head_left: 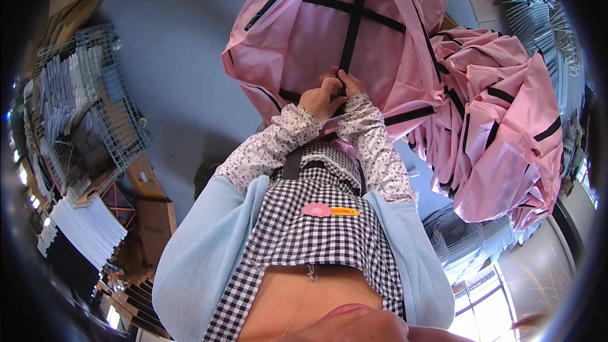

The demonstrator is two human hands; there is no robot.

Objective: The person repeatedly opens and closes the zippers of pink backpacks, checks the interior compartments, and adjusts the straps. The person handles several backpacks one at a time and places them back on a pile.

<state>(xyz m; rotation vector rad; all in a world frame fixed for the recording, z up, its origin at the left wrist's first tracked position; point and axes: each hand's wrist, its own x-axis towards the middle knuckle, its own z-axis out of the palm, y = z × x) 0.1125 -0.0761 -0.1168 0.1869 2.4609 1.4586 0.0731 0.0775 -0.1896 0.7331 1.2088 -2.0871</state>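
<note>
A large pink fabric cover (pixel 316 44), boxy in shape, spreads open in front of me. Black tape trims its edges, and a black strap (pixel 352 35) crosses another band on its inner panel. My left hand (pixel 322 99) is closed on the near end of this strap, fingers curled in. Close beside it, my right hand (pixel 352 84) pinches the same strap between thumb and fingers. Both hands nearly touch each other at the cover's near side. The exact spot under the fingertips is hidden.
A heap of similar pink fabric pieces (pixel 506 107) lies to the right. On the left stand a wire basket (pixel 117 111) with white bundles, a stack of white pieces (pixel 95 225) and cardboard boxes (pixel 155 225). Bundled rods (pixel 538 25) lie at the far right.
</note>
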